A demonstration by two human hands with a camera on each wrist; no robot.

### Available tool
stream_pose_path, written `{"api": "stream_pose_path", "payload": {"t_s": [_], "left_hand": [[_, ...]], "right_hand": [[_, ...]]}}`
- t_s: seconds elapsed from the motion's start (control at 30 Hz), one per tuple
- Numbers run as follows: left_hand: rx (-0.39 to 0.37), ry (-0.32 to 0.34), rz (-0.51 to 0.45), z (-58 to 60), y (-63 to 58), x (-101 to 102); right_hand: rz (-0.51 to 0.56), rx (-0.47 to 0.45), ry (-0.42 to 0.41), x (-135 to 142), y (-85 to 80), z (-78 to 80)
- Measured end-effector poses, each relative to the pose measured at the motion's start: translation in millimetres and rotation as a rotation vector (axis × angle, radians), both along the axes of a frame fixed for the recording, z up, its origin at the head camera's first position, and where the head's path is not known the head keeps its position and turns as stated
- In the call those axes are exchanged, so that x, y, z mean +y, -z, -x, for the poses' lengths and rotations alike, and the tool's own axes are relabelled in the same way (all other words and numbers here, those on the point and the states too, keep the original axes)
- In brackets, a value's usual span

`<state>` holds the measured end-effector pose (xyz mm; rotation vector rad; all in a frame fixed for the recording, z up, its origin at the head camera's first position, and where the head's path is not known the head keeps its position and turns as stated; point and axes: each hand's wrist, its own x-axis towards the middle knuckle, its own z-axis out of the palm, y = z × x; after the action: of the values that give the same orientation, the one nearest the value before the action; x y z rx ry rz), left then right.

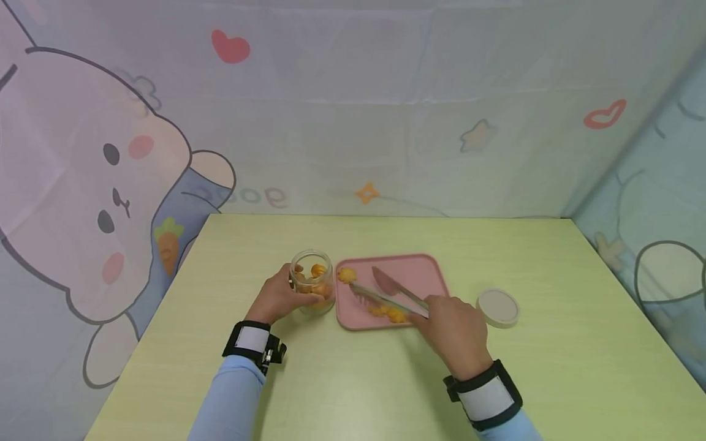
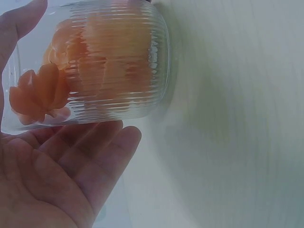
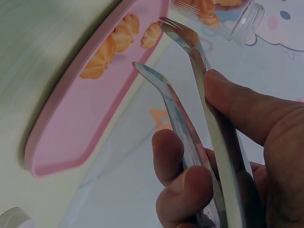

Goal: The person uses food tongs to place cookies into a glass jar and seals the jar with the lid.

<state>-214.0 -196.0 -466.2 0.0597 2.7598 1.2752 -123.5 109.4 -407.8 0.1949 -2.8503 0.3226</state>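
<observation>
My left hand (image 1: pixel 280 298) grips a clear glass jar (image 1: pixel 312 305) round its side, thumb in front. Lidless and upright, the jar holds several orange, ridged swirl cookies (image 2: pixel 40 92); its lower wall is ribbed. My right hand (image 1: pixel 456 334) holds metal food tongs (image 3: pixel 221 137) over the pink tray (image 1: pixel 410 262). One arm of the tongs ends in fork tines, the other in a flat blade, and the two tips stand apart. A single cookie (image 1: pixel 347 275) lies at the tray's left, close to the fork tip. More cookies (image 3: pixel 102 57) lie along the tray's near edge.
A round whitish lid (image 1: pixel 498 307) lies on the pale yellow-green table (image 1: pixel 524 373), right of the tray and close to my right hand. Behind the table hangs a printed cloth (image 1: pixel 342 122) with a cartoon rabbit.
</observation>
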Motion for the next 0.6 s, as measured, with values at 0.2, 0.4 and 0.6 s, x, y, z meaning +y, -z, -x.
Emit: {"api": "stream_pose_path", "payload": {"t_s": [0.2, 0.4, 0.6], "left_hand": [[0.002, 0.004, 0.000, 0.1, 0.8, 0], [-0.010, -0.002, -0.007, 0.0, -0.1, 1], [-0.013, -0.008, -0.002, 0.8, 0.7, 0]], "right_hand": [[-0.022, 0.017, 0.001, 2, 3.5, -3.0], [-0.053, -0.004, 0.026, 2, 8.3, -5.9], [-0.039, -0.044, 0.048, -1, 13.0, -7.5]]}}
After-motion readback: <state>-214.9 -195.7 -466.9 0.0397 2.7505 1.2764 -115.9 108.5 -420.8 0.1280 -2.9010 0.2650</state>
